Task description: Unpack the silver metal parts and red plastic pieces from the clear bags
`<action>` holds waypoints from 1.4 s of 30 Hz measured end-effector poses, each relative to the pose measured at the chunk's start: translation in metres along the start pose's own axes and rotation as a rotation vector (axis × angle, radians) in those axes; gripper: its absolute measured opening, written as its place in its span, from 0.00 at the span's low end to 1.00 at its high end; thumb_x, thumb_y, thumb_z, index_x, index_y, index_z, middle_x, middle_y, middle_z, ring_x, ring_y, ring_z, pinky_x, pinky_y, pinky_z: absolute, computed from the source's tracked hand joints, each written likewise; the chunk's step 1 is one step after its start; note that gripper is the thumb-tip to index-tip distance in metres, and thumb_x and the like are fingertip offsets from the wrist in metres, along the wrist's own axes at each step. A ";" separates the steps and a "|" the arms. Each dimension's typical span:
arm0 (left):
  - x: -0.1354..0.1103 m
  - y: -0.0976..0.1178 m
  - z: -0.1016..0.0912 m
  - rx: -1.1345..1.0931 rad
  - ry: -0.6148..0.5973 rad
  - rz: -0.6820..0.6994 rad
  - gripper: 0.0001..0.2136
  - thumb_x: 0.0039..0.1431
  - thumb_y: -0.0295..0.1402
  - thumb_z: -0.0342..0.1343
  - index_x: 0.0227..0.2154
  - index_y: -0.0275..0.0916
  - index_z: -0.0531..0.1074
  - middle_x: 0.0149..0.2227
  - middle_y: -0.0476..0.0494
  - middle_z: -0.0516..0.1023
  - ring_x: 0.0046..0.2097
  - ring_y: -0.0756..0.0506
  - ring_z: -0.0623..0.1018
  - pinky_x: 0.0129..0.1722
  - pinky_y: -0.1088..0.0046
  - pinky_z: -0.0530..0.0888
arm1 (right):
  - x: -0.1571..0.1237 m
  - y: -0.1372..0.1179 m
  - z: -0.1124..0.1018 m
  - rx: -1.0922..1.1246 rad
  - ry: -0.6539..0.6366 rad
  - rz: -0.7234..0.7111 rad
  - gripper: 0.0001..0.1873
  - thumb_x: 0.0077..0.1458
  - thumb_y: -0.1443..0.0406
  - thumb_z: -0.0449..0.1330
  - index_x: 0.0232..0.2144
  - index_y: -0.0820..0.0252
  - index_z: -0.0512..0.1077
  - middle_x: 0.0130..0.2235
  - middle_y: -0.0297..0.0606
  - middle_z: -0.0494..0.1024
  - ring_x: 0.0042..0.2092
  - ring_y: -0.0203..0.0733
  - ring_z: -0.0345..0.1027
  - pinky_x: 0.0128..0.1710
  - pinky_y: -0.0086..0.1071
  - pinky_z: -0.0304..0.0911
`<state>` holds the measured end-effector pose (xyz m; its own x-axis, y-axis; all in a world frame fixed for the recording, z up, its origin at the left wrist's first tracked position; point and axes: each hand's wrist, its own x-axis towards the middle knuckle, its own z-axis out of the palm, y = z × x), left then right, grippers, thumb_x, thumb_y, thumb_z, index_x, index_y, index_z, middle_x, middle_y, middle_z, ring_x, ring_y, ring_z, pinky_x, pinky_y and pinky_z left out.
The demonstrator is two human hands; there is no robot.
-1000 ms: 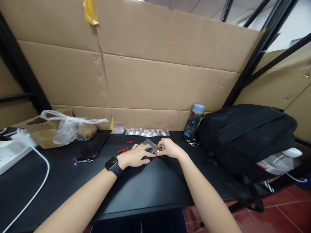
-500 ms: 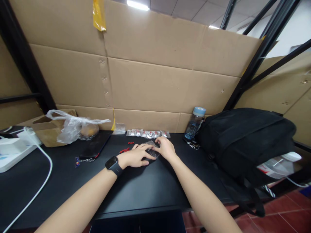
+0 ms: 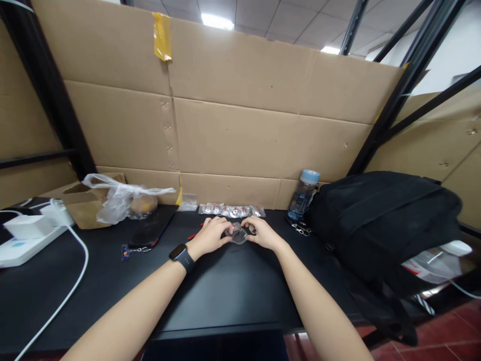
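Note:
Between both hands is a small clear plastic bag, held just at or above the black table. My left hand, with a dark watch on its wrist, pinches the bag's left side. On the right side my right hand grips it with thumb and curled fingers. A bit of red shows near the bag's top; what it is I cannot make out. Behind the hands lies a row of several small clear packets with round, shiny items and red bits inside. Red cord pieces lie partly hidden beside my left hand.
At left are a white power strip, a tied plastic bag, a cardboard box and a black pouch. A blue-capped bottle and a black backpack stand right. A cardboard wall closes the back.
My left hand was spread flat over the bag; now its fingers pinch the bag's left edge. The bag has come up between both hands. The view has shifted slightly.

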<state>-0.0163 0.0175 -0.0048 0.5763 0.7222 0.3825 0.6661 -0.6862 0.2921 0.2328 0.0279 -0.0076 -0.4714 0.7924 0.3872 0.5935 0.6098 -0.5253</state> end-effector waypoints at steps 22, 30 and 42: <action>0.000 0.000 0.006 0.053 0.026 -0.237 0.11 0.63 0.44 0.53 0.40 0.47 0.77 0.45 0.42 0.78 0.53 0.36 0.72 0.50 0.56 0.62 | 0.003 -0.021 0.022 -0.229 -0.001 0.135 0.12 0.59 0.58 0.61 0.40 0.56 0.81 0.37 0.41 0.75 0.42 0.44 0.69 0.45 0.33 0.63; -0.001 -0.002 0.009 0.058 0.003 -0.162 0.09 0.59 0.32 0.55 0.41 0.44 0.75 0.45 0.42 0.79 0.53 0.37 0.70 0.51 0.57 0.60 | 0.004 -0.018 0.023 -0.311 -0.039 0.127 0.12 0.61 0.65 0.60 0.45 0.56 0.79 0.47 0.44 0.76 0.51 0.49 0.66 0.53 0.42 0.60; 0.008 -0.004 0.009 -0.061 -0.006 -0.347 0.10 0.63 0.38 0.52 0.36 0.45 0.78 0.38 0.47 0.84 0.45 0.39 0.79 0.50 0.59 0.60 | 0.005 -0.013 0.019 0.105 0.020 0.189 0.18 0.52 0.71 0.63 0.47 0.58 0.75 0.32 0.34 0.81 0.33 0.37 0.73 0.39 0.29 0.65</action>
<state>-0.0101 0.0268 -0.0106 0.3235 0.9137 0.2460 0.7935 -0.4036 0.4554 0.2108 0.0238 -0.0133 -0.3445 0.8931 0.2893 0.5979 0.4463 -0.6658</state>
